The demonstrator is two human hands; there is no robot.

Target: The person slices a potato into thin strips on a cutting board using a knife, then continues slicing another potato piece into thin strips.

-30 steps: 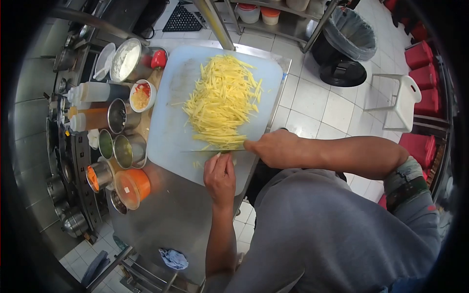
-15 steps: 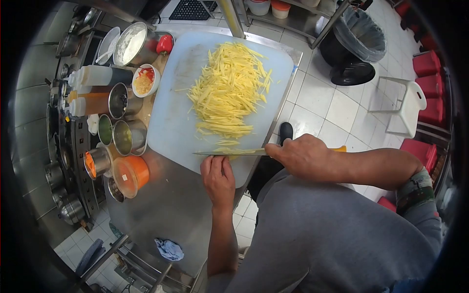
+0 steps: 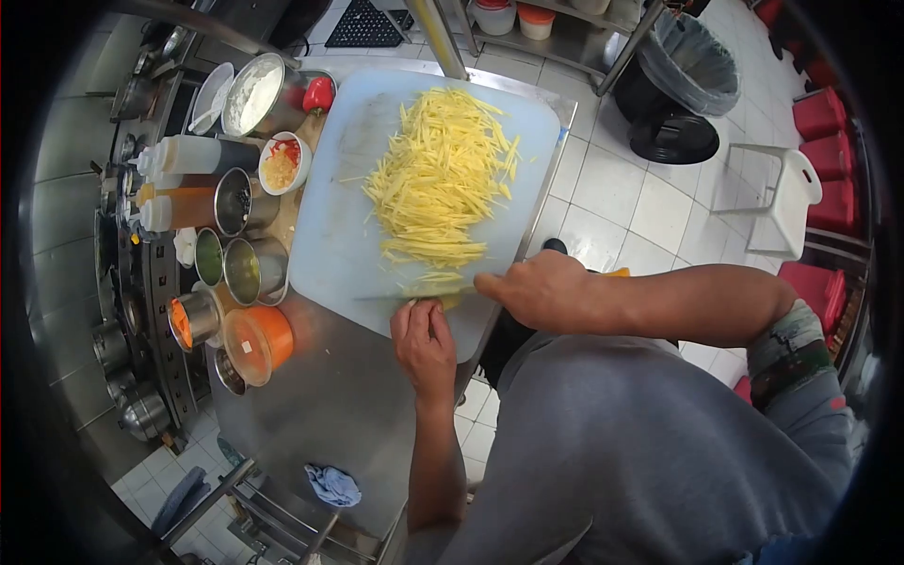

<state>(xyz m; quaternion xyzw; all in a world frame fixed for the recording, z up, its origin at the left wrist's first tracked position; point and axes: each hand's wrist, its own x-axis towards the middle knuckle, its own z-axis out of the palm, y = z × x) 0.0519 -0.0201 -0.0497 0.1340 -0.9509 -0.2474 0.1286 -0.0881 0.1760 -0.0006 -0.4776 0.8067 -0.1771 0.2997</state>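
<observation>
My right hand [image 3: 537, 287] is closed around the handle of a kitchen knife [image 3: 386, 298], its blade pointing left across the near part of the cutting board [image 3: 330, 235]. My left hand [image 3: 424, 345] has its fingers curled, fingertips close against the blade and pressing on a pale yellow slice [image 3: 450, 302], mostly hidden by the fingers and knife. A few fresh strips [image 3: 439, 278] lie just beyond the blade. Farther up the board spreads a large heap of thin yellow strips [image 3: 438, 179].
Left of the board stand squeeze bottles [image 3: 188, 155], metal pots [image 3: 254, 268], a bowl of chopped garlic and red pieces [image 3: 281, 165], a red pepper [image 3: 318, 95] and an orange tub [image 3: 264, 341]. A blue cloth [image 3: 333, 485] lies on the steel table [image 3: 330, 405]. A bin [image 3: 687, 71] stands right.
My right hand has shifted left and slightly up with the knife, and the blade reaches farther left past my left fingertips. The left hand stays nearly in place.
</observation>
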